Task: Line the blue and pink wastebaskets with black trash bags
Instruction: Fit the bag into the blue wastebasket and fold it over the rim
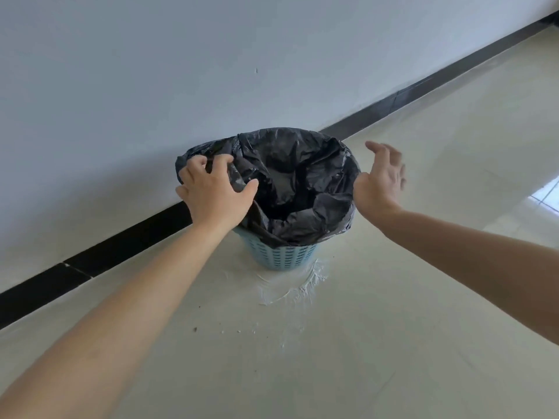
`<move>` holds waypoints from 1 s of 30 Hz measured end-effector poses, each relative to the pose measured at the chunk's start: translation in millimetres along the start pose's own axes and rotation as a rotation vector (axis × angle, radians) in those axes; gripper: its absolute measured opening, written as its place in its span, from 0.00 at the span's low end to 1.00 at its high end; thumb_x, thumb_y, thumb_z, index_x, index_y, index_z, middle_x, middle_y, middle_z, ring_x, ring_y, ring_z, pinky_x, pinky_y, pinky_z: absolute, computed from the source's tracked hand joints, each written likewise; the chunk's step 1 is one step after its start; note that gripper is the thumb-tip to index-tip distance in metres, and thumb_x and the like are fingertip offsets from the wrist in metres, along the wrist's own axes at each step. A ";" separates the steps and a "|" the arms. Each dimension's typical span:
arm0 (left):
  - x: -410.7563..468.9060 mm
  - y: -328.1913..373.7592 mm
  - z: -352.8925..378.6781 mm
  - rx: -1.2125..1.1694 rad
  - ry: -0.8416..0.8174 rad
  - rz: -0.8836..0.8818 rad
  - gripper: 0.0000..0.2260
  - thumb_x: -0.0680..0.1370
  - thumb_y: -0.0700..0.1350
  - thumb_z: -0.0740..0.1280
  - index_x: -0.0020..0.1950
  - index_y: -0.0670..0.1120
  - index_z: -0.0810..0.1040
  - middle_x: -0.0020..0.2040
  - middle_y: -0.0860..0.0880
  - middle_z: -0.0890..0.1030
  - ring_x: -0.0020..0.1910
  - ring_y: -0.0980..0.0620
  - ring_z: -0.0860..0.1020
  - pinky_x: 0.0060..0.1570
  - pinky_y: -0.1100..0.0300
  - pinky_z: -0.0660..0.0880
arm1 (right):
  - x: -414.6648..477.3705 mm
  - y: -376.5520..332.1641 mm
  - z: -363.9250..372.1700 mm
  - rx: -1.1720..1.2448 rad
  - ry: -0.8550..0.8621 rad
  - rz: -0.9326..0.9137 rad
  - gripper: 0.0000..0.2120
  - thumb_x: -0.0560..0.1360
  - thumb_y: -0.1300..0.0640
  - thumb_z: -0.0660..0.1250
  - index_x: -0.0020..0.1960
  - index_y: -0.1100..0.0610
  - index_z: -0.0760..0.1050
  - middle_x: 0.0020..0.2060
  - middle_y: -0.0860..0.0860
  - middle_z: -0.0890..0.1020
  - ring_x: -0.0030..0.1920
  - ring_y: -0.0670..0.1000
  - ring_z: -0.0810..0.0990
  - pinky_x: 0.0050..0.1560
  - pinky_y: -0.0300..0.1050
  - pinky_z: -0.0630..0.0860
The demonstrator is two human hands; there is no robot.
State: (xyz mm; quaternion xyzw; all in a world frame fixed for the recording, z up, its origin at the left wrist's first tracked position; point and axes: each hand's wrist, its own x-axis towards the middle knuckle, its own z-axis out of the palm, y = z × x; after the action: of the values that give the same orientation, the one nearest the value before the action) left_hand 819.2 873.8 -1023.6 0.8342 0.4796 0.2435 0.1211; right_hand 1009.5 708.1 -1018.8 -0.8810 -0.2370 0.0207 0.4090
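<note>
A blue perforated wastebasket (pixel 286 257) stands on the floor close to the wall. A black trash bag (pixel 302 182) sits inside it, with its mouth folded out over the rim and hanging down the sides. My left hand (pixel 213 192) rests on the bag's left rim, fingers curled into the plastic. My right hand (pixel 381 179) hovers just off the right side of the rim, fingers spread, holding nothing. No pink wastebasket is in view.
A white wall (pixel 151 86) with a black skirting board (pixel 127 240) runs diagonally behind the basket. The floor is pale glossy tile, with a white smear (pixel 290 285) and small crumbs in front of the basket.
</note>
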 end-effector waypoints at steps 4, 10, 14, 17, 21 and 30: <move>9.7 -19.6 6.5 -0.201 -0.052 -0.245 0.26 0.74 0.54 0.68 0.67 0.44 0.67 0.66 0.41 0.63 0.64 0.41 0.65 0.57 0.51 0.67 | -19.6 -31.0 8.7 -0.027 -0.110 -0.553 0.11 0.79 0.54 0.62 0.59 0.50 0.78 0.56 0.48 0.75 0.59 0.49 0.71 0.61 0.49 0.70; -6.2 -24.0 20.0 -0.741 0.016 -0.612 0.15 0.79 0.56 0.60 0.55 0.44 0.72 0.51 0.47 0.77 0.51 0.46 0.76 0.51 0.51 0.74 | -69.1 -44.6 27.4 -0.321 -0.530 -0.838 0.16 0.76 0.38 0.65 0.57 0.46 0.81 0.45 0.45 0.77 0.49 0.48 0.76 0.41 0.45 0.74; -21.1 -24.1 32.8 -0.831 -0.068 -0.676 0.22 0.79 0.61 0.56 0.56 0.43 0.73 0.53 0.45 0.78 0.52 0.44 0.77 0.53 0.52 0.75 | -78.8 -39.6 22.7 -0.316 -0.408 -1.121 0.04 0.76 0.57 0.70 0.49 0.55 0.84 0.39 0.51 0.78 0.40 0.53 0.76 0.26 0.46 0.73; -25.3 -20.3 36.1 -0.772 -0.081 -0.643 0.26 0.80 0.62 0.52 0.63 0.43 0.73 0.58 0.45 0.77 0.59 0.42 0.75 0.57 0.52 0.71 | -78.9 -31.6 20.8 -0.447 -0.289 -1.431 0.07 0.75 0.67 0.67 0.46 0.59 0.82 0.36 0.52 0.76 0.34 0.51 0.72 0.24 0.47 0.71; -29.5 -15.4 34.9 -0.817 -0.228 -0.653 0.34 0.72 0.72 0.47 0.62 0.48 0.69 0.62 0.46 0.76 0.60 0.42 0.75 0.63 0.42 0.71 | -86.7 -18.5 25.5 -0.703 -0.175 -1.603 0.07 0.74 0.66 0.67 0.42 0.56 0.81 0.35 0.48 0.76 0.32 0.48 0.72 0.25 0.42 0.70; -24.3 -17.1 34.7 -0.579 -0.028 -0.335 0.27 0.73 0.47 0.63 0.71 0.47 0.59 0.70 0.41 0.64 0.63 0.42 0.67 0.55 0.51 0.66 | -81.8 -13.4 11.9 -0.548 -0.349 -1.341 0.06 0.79 0.59 0.64 0.47 0.57 0.79 0.38 0.51 0.74 0.34 0.50 0.72 0.24 0.45 0.72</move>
State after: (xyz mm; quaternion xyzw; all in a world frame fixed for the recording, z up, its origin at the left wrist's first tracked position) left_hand 814.4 862.7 -1067.7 0.6780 0.5192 0.3350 0.3982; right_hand 928.8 688.5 -1029.8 -0.6016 -0.7818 -0.1537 0.0562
